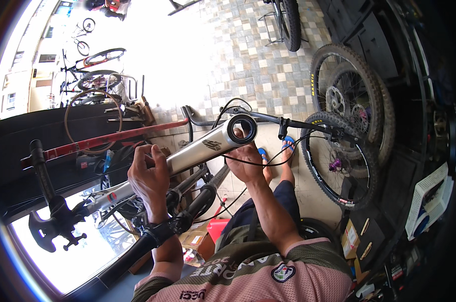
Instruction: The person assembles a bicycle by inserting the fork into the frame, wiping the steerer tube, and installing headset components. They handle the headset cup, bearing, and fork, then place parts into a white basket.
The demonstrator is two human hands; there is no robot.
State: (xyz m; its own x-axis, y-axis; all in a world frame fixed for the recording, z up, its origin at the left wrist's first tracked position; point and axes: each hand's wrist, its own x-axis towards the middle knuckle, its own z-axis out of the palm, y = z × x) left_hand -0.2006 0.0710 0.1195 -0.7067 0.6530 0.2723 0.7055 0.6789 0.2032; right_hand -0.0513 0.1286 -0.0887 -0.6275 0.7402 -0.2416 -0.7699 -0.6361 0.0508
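Observation:
A silver bicycle frame [195,151] slants across the middle of the head view, its round, open head tube [241,129] facing up at the right end. My right hand [245,163] is at the head tube from below, palm against its lower side. A fingertip shows inside the bore; the other fingers are mostly hidden. My left hand [150,173] lies across the tube farther left, thumb and fingers curled together; anything between them is too small to make out. Black cables [275,163] loop past the head tube. A black handlebar [268,117] hangs just beyond it.
A repair-stand clamp [56,221] is at the left, beside a red bar [117,135]. Mountain bike wheels [341,166] lean at the right. A white perforated basket [429,201] and a cardboard box [197,241] are nearby. More bicycles [94,70] stand at the far left.

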